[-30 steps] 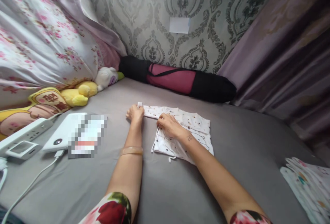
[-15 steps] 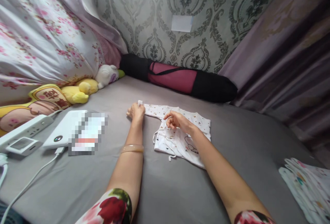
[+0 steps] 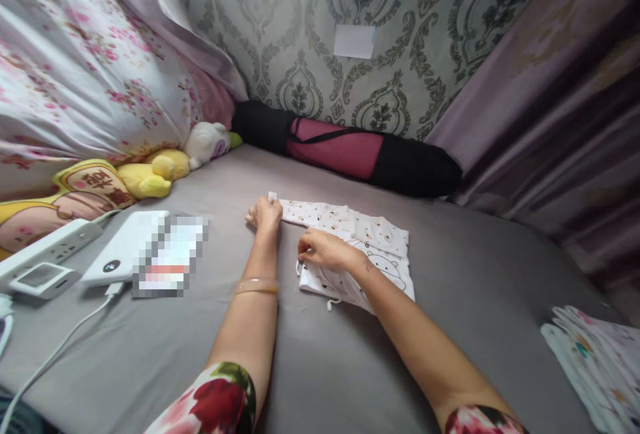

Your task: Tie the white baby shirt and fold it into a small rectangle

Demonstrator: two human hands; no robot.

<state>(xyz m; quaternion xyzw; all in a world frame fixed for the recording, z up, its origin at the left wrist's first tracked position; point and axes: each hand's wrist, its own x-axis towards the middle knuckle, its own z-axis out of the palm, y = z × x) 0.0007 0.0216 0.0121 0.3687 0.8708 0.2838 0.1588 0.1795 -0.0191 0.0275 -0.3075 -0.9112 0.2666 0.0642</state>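
A small white baby shirt (image 3: 377,231) with tiny printed dots, a cartoon animal outline and thin tie strings lies spread on the grey sheet. Its one visible sleeve stretches out to the left. My left hand (image 3: 264,214) is closed round the end of that sleeve, with a bit of white cuff poking out above the fingers. Over the shirt's left side, my right hand (image 3: 324,249) has its fingers pinched together at the cloth edge, just above a looped tie. The palm hides part of the shirt front.
Folded clothes (image 3: 595,361) are stacked at the right. To the left lie a power strip (image 3: 60,244), a white power bank (image 3: 125,247) with a cable, and a blurred-out phone (image 3: 173,257). Plush toys (image 3: 150,174) and a long black-and-pink bag (image 3: 340,151) line the back.
My right hand has come down and to the left, from above the shirt's middle to its left edge, and its fingers have closed. The left hand stays on the sleeve end.
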